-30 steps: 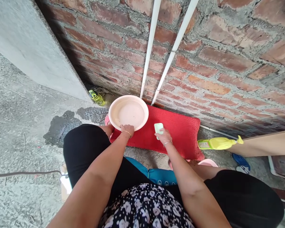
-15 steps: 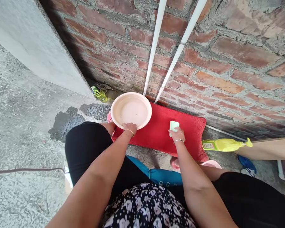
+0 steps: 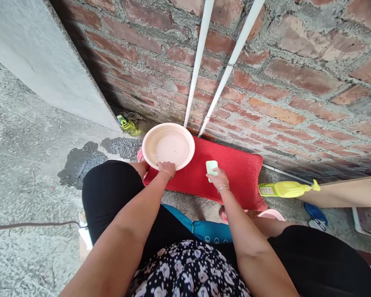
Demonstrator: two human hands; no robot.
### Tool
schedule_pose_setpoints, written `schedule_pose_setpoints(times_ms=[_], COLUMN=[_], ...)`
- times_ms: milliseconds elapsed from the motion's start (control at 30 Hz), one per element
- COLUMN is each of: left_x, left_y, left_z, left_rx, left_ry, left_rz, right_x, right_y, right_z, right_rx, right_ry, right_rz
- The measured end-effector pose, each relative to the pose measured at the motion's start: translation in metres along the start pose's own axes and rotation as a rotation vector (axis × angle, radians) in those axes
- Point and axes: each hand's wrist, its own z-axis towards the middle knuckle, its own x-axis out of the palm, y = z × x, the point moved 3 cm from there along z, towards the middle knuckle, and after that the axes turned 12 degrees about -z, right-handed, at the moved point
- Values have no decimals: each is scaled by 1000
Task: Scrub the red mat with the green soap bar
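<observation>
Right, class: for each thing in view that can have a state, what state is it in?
Pale pink basin: right side up, seemingly holding water
Red mat: spread out, partly hidden by the basin
Pale green block: gripped over the mat, contact unclear
Yellow pump bottle: apparently upright, pump fitted
Concrete floor: wet left of the basin
Left hand: over the basin's rim, grip unclear
Right hand: closed on the block

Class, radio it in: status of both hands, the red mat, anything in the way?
Left hand gripping near rim of pale pink basin. Right hand holding pale green scrubber over red mat, contact unclear. Basin blocking part of mat's left end.
</observation>
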Motion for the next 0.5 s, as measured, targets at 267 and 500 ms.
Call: schedule_pose_setpoints(times_ms=[267, 500], left_x=[9, 12], left_y=[2, 4], left_z=[10, 15], left_rx=[-2, -4], left_ry=[-23, -24], left_rz=[-8, -23], right_x=[-19, -40], right_y=[72, -70], right_z=[34, 56], right_rx=[-374, 488], right_ry=[21, -200], right_rz=[-226, 116])
